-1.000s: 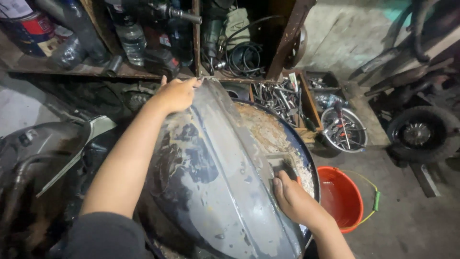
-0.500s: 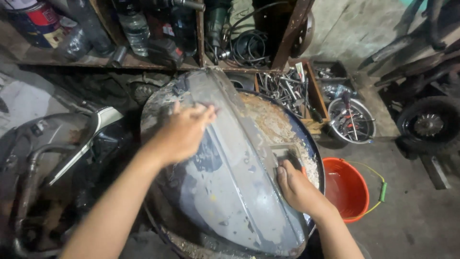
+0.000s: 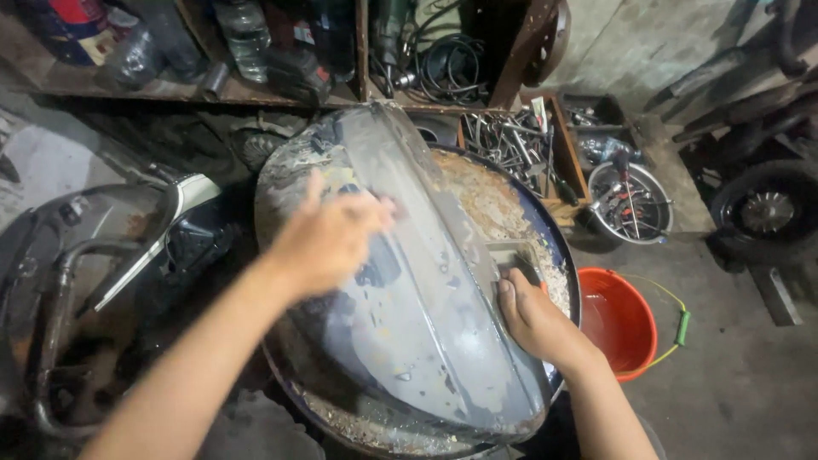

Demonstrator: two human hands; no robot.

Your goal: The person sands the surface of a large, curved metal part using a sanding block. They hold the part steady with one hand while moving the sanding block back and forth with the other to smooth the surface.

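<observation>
- Pressing down with my right hand [image 3: 532, 319], I keep it flat on the right flank of the grey scooter body panel [image 3: 409, 324].
- My left hand [image 3: 328, 238] hovers blurred over the panel's left side, fingers loosely curled, seemingly holding nothing.
- I see the panel lying across a round metal drum [image 3: 558, 255].
- A red bucket [image 3: 618, 319] stands just right of the drum.

Dim shop, light from above; left hand [image 3: 328, 238] motion-blurred, shelf [image 3: 170, 89] dark, wide-angle bend at edges.
</observation>
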